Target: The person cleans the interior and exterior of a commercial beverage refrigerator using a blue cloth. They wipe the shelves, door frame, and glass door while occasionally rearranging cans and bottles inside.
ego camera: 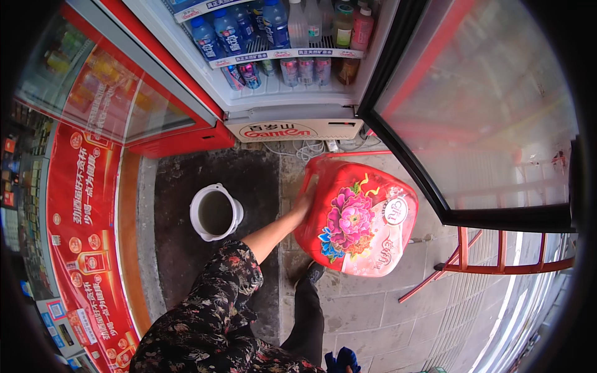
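Note:
My left hand [305, 201] grips a red plastic stool [364, 217] at the opening in its side; the fingers are partly hidden. The stool is tipped so its seat, printed with a large pink flower, faces the camera. Low in the view my right hand [349, 369] shows only in part, with a dark blue cloth [343, 360] held in it. A white bucket [237, 212] of murky water stands on the dark floor mat left of my forearm. Ahead stands a drinks fridge [294, 128] holding bottles and cans, its glass door [475, 116] swung out to the right.
A second red fridge [182, 137] stands at the left, beside a curved counter [84, 186] with red posters. White cables [308, 150] lie under the open fridge. A red metal ladder or rack [501, 268] lies at the right beneath the door's corner. My shoe [315, 272] is below the stool.

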A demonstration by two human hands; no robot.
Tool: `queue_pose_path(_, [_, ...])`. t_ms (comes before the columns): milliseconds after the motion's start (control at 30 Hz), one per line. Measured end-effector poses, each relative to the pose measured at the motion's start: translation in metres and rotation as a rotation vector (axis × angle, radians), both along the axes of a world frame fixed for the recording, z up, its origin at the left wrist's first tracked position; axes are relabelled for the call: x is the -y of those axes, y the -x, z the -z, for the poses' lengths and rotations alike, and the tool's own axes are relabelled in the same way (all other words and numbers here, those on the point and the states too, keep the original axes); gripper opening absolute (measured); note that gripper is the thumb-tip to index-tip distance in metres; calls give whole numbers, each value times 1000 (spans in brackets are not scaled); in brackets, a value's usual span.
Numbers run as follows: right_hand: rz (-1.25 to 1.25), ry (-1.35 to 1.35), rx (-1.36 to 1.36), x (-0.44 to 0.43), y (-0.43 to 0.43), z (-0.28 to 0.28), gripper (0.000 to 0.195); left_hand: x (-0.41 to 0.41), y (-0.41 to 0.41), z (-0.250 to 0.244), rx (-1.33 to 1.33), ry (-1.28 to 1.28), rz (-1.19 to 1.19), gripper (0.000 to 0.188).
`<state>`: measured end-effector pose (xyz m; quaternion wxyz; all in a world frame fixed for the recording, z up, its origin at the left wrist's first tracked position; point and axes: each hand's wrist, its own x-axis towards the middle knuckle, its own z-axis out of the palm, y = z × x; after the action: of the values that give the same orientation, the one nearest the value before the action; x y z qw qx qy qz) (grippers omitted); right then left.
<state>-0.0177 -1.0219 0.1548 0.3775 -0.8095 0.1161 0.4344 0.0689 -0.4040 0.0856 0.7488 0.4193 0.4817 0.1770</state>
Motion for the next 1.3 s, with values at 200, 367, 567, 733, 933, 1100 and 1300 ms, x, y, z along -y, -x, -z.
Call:
queue_pose_path(200, [88,-29,-126,-79,-2,13,39,-28,97,115,-335,145,-24,64])
queue_pose_path(367, [275,-87,-52,-66,-38,1,42,-64,111,66,-493,43,-81,68])
queue_pose_path(567, [672,-309,168,32,-208,-67,52,-58,138,-102,-424,-427,576,49])
queue_pose_path(733, [422,-446,496,-116,-380,-240,55,2,143,-317,-591,-945,1195,51])
queue_pose_path(933, [-391,-388,811,-285,-432,-399,39,23,89,-439,-266,-1466,1165,50])
queue_pose_path(1100, [-927,-520,1272,-448,-426,-423,50,9,56,-430,-119,-1583,1022,28])
queue_pose_path(1300, [-958,-574,1539,-577,-446,-411,59,-10,35,-420,-129,-1497,1023,22])
